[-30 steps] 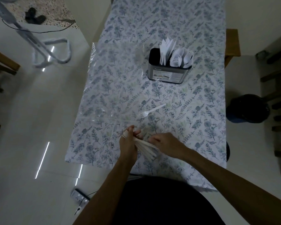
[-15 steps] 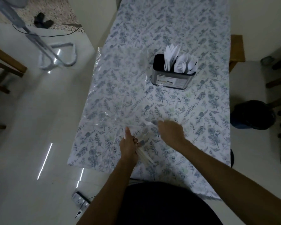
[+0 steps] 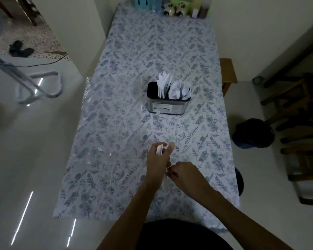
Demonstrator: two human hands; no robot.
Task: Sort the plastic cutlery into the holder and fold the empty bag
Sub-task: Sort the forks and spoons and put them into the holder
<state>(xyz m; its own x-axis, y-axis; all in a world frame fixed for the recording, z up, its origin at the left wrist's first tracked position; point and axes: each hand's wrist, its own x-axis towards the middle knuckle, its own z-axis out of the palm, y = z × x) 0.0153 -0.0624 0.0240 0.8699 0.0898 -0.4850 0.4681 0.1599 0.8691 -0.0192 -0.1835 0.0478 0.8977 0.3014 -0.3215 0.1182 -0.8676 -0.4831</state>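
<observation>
- Bunch of white plastic cutlery [image 3: 160, 149] sits gripped in the left hand [image 3: 156, 162], low over the near table [image 3: 116, 159].
- Right hand [image 3: 183, 175] pinches the bunch's lower end.
- Holder [image 3: 168, 103] sits mid-table, already holding cutlery.
- Clear bag [image 3: 105, 123] lies flat, left of the holder.

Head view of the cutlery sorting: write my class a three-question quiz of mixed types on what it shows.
1. True or false: the holder stands empty.
2. Which hand grips the bundle of cutlery? A) left B) right C) neither
3. Fill in: the holder's leftmost compartment looks ____.

Key:
1. False; white pieces stand in it.
2. A; the left hand is closed round it, the right hand pinches beside its lower end.
3. Empty.
</observation>
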